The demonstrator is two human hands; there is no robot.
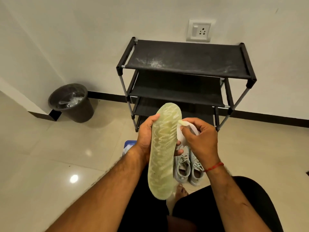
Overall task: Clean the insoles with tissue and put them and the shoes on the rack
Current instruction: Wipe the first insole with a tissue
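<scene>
Left hand [147, 136] grips the insole [163, 148] by one edge, above the shoes [189, 166] (rack [184, 64] just ahead). Right hand [200, 139] pinches what looks like tissue [194, 128]. Hard wiping could buckle the insole or pull it free.

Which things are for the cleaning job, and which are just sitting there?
For the job: insole in the left hand, tissue in the right hand, shoes, rack.
Just lying about: bin, wall socket.
</scene>
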